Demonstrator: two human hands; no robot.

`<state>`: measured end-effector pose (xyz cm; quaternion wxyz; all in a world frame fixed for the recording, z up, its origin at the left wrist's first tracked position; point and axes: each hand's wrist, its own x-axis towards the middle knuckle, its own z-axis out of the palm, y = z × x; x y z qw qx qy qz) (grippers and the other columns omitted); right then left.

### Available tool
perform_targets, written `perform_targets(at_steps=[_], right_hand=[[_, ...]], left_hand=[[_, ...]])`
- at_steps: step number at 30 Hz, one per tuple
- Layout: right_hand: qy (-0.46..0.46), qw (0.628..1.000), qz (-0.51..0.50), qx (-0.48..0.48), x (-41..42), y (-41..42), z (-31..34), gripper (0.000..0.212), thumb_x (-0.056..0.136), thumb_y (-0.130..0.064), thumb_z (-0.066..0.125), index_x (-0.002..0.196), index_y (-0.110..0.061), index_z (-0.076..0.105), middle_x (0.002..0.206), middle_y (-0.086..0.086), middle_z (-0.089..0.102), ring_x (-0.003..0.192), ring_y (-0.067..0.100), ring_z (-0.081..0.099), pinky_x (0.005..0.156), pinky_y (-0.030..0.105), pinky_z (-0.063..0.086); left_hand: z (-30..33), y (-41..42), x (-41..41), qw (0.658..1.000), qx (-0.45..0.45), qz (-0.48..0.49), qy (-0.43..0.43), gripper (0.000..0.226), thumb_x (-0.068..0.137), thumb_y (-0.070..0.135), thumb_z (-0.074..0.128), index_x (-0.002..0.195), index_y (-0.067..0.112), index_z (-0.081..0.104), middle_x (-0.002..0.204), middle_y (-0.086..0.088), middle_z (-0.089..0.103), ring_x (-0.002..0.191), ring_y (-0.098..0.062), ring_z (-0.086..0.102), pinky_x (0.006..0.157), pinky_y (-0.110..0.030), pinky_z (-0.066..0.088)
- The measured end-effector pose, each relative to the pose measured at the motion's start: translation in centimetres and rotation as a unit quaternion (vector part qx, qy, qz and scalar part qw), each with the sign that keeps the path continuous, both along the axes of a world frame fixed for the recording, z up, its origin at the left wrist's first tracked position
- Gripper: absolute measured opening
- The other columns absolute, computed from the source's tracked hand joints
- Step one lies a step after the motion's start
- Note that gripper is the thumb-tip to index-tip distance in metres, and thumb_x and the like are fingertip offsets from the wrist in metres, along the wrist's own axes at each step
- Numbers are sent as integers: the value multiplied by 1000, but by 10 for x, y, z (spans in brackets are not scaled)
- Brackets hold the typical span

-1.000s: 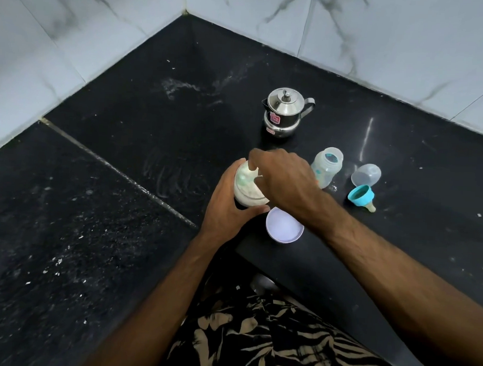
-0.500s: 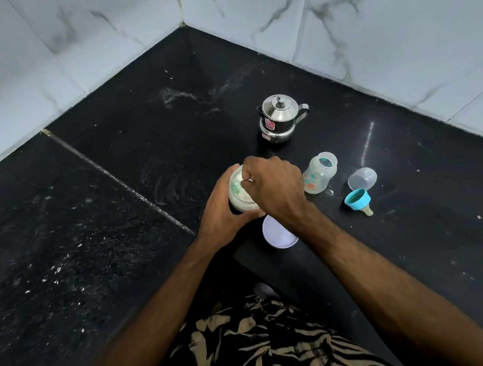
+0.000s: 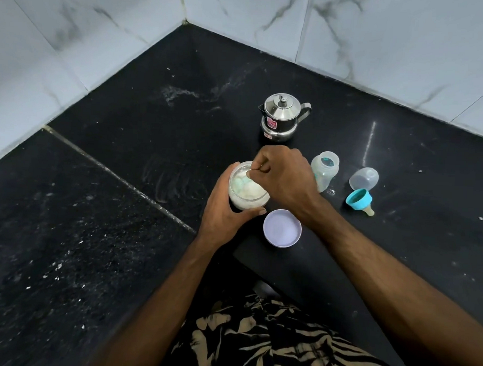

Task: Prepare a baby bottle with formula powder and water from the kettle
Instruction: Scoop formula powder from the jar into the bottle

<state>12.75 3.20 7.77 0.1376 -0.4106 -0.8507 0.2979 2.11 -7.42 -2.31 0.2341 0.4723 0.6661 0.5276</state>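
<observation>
My left hand [image 3: 228, 210] grips a clear jar of white formula powder [image 3: 247, 191] on the black counter. Above the jar's mouth, my right hand [image 3: 285, 176] pinches the thin handle of a scoop [image 3: 246, 179] whose teal bowl sits in the powder. The open baby bottle [image 3: 324, 171] stands just right of my right hand. Its clear cap [image 3: 363, 178] and teal ring with the nipple [image 3: 360, 200] lie further right. A small steel kettle [image 3: 280, 118] stands behind them.
The jar's white lid [image 3: 282, 227] lies upside down near the counter's front edge [image 3: 248, 263]. White marble-tiled walls [image 3: 379, 36] close the counter at the back and left. A seam [image 3: 118, 177] crosses the counter on the left.
My right hand has lifted off the jar's mouth a little, so the powder and the scoop now show. The left hand keeps its hold on the jar.
</observation>
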Motion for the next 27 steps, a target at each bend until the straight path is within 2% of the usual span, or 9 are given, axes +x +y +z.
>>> perform_targets(at_steps=[3,6,9,13,17,22,27], right_hand=[[3,1000,0,1,1,2,2,5,83,-22,71,80,-22,68,78,-8,71,76,12,67,73,36,57],[14,1000,-13,-7,2,3,3,7,82,-23,72,78,-24,67,76,-9,70,75,10,66,74,37,57],[36,998,-20,-38,2,3,2,8,79,-22,74,75,-24,67,74,-9,71,75,8,68,76,37,58],[76,993,-10,-93,5,4,1,13,78,-18,78,73,-22,67,67,-8,73,68,2,70,74,30,59],[100,986,-19,-131,11,11,0,15,78,-16,79,72,-19,66,64,-7,73,66,1,70,68,19,52],[124,982,-35,-137,17,16,-2,12,78,-15,80,77,-16,68,70,-3,74,67,7,71,61,17,50],[138,978,-44,-152,20,19,-2,13,79,-16,80,81,-14,67,74,1,75,70,10,72,63,19,54]], left_hand=[[2,0,0,1000,3,1,-1,92,64,29,90,140,31,39,137,13,49,128,-12,47,98,-17,40],[4,1,0,1000,2,-1,-2,92,64,27,90,140,31,39,137,14,50,127,-10,47,98,-16,40],[5,1,0,1000,-12,6,-3,94,63,31,90,141,30,38,137,15,49,127,-8,47,99,-20,41],[6,0,0,1000,-22,8,-4,95,63,32,90,141,28,37,138,13,49,128,-10,47,102,-35,43],[7,0,1,1000,-27,10,-7,96,63,32,90,142,27,37,138,12,49,128,-10,47,102,-36,43],[8,1,2,999,-32,12,-8,96,62,32,91,141,27,37,137,11,50,128,-11,47,103,-39,43],[10,1,2,999,-32,13,-1,95,62,32,91,141,26,38,137,10,50,128,-13,47,103,-41,43]])
